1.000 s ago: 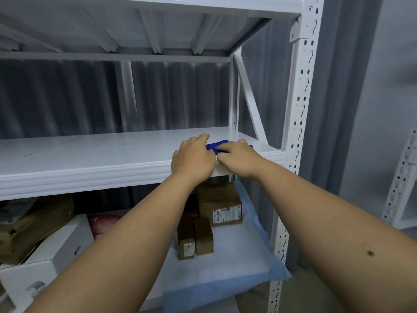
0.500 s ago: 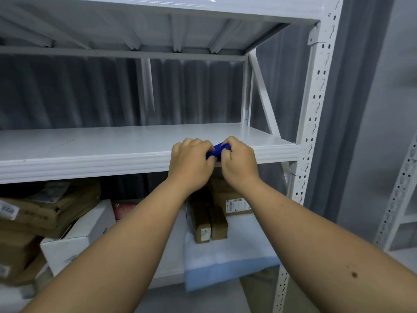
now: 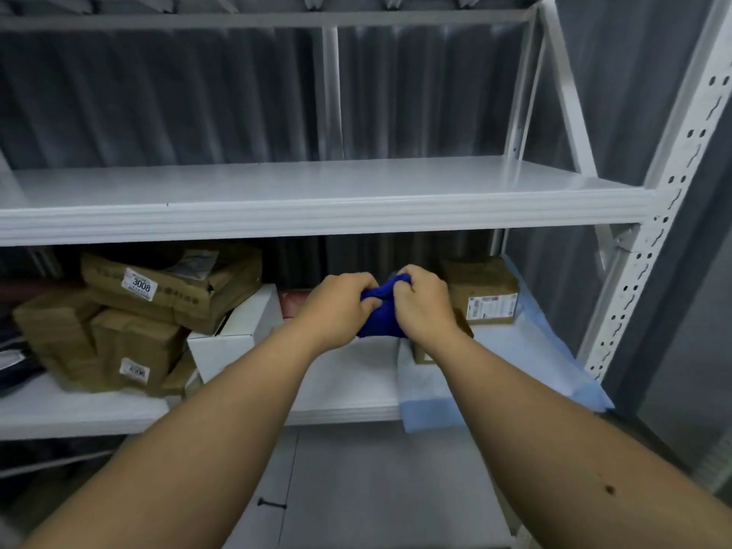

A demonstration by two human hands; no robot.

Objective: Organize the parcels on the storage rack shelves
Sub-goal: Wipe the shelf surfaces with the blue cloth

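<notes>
My left hand (image 3: 336, 307) and my right hand (image 3: 422, 301) together grip a bunched blue cloth (image 3: 379, 311), held in the air in front of the lower shelf (image 3: 348, 394) of the white storage rack. The upper shelf (image 3: 317, 192) is bare. On the lower shelf lie brown parcels (image 3: 170, 287) stacked at the left, one labelled 3008, a white box (image 3: 237, 330) beside them, and a brown labelled box (image 3: 481, 291) at the right. A reddish parcel (image 3: 291, 303) shows behind my left hand. Part of another small box is hidden by my right wrist.
A light blue sheet (image 3: 546, 362) covers the right end of the lower shelf and hangs over its edge. The rack's perforated white upright (image 3: 649, 247) stands at the right. A grey curtain hangs behind the rack. Grey floor lies below.
Both hands have come down from the upper shelf's front edge to the level of the lower shelf, bunching the blue cloth between them. The view has tilted downward.
</notes>
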